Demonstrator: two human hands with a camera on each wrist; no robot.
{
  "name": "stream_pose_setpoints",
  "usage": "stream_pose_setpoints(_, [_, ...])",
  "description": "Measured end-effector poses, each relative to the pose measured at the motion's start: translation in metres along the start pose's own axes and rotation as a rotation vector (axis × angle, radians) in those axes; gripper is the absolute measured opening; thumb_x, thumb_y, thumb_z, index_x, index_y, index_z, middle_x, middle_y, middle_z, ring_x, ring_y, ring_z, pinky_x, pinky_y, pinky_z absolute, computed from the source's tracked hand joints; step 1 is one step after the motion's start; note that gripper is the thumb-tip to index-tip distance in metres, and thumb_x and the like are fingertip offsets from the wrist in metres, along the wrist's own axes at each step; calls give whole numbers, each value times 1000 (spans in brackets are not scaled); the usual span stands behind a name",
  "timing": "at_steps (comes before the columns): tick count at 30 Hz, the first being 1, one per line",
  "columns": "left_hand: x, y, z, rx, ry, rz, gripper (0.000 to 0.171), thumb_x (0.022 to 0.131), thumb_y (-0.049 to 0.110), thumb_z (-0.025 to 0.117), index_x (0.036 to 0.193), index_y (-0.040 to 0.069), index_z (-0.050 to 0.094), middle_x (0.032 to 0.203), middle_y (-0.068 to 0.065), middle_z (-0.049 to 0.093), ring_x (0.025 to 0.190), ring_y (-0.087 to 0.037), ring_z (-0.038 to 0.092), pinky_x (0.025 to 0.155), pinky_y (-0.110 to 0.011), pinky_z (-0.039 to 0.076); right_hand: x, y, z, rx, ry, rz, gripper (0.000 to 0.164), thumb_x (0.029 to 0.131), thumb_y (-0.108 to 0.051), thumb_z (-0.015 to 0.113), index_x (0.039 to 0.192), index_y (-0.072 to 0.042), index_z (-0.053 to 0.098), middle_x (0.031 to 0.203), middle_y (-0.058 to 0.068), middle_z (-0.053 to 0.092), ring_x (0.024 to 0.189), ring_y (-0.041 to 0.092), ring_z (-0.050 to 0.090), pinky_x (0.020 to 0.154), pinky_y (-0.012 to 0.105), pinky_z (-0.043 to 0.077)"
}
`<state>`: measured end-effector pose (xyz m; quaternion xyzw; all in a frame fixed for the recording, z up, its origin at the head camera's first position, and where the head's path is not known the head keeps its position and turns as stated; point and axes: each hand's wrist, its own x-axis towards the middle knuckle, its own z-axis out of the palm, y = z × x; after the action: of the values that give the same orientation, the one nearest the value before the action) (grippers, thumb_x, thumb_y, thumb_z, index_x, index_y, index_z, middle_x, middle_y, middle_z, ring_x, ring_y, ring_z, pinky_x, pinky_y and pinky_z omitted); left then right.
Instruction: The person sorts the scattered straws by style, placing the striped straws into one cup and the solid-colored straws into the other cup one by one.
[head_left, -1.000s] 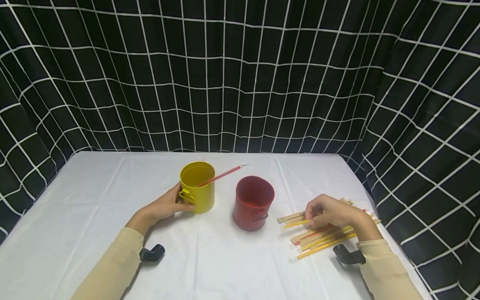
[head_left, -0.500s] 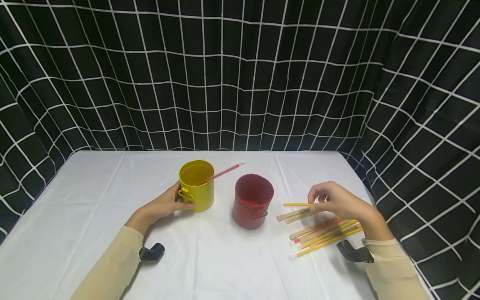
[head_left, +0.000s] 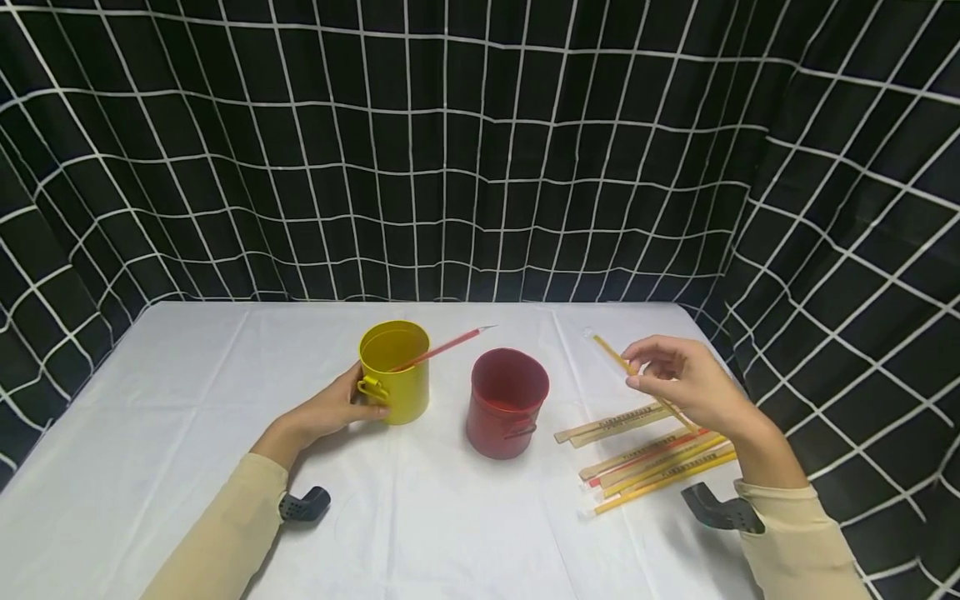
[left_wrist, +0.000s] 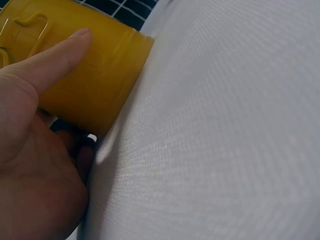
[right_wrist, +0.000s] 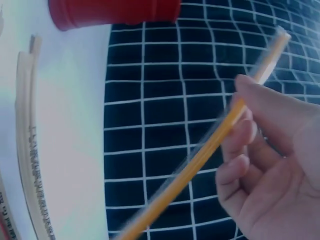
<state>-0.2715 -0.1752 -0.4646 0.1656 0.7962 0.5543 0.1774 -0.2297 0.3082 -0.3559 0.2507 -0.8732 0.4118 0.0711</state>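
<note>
My left hand (head_left: 330, 412) grips the side of a yellow metal cup (head_left: 408, 396), thumb near its small handle; the left wrist view shows the thumb lying along the wall of the cup (left_wrist: 105, 65). A red wrapped straw (head_left: 442, 348) leans out of that cup to the right. Between thumb and fingers, my right hand (head_left: 686, 383) pinches a yellow straw in a clear wrapper (head_left: 611, 352), held tilted above the table. In the right wrist view the yellow straw (right_wrist: 185, 175) slants across, clear of the other straws. Beside it, to the left, stands a red metal cup (head_left: 501, 429).
Under the right hand lie several paper-wrapped chopsticks (head_left: 611, 427) and, nearer me, more paper packets with red and yellow wrapped straws (head_left: 652, 483). A white cloth (head_left: 450, 533) covers the table. A black curtain with a white grid (head_left: 465, 167) hangs behind and at the sides.
My right hand has lifted the yellow straw off the pile, moved up and away from me, and turned it so its left end points up. The left hand and both cups stay put.
</note>
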Motion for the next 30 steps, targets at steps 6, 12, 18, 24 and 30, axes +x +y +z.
stream_pose_setpoints(6, [-1,1,3,5,6,-11,95,89,18,76,162,13,15,169,-14,19,158,-39,9,126,-66,1,-6,-11,-8,180,138,-28,23,88,12,68,107,-1,70,93,-13,71,78,2,66,69,13,54])
stream_pose_setpoints(12, [-2,2,2,11,11,-21,96,89,20,76,162,14,14,169,-14,19,158,-39,9,126,-66,2,-5,-21,-7,496,211,-73,26,90,19,58,101,0,71,95,-4,71,84,6,65,75,17,56])
stream_pose_setpoints(18, [-1,3,0,9,11,-2,96,89,19,76,162,13,14,169,-14,19,158,-38,9,126,-66,0,-2,-28,-5,697,176,-174,36,93,22,49,107,-5,70,99,-2,70,89,8,65,77,18,58])
stream_pose_setpoints(24, [-3,4,1,23,15,-29,97,89,22,77,162,15,14,170,-14,18,158,-39,8,126,-66,1,-5,-36,0,798,146,-195,31,95,17,51,107,-5,69,102,-1,70,93,9,63,78,18,59])
stream_pose_setpoints(30, [0,2,4,14,14,-33,98,89,23,77,163,16,13,171,-13,15,159,-37,5,127,-65,-1,-9,-46,6,823,148,-235,32,93,21,49,103,-3,69,98,1,69,88,11,61,78,20,59])
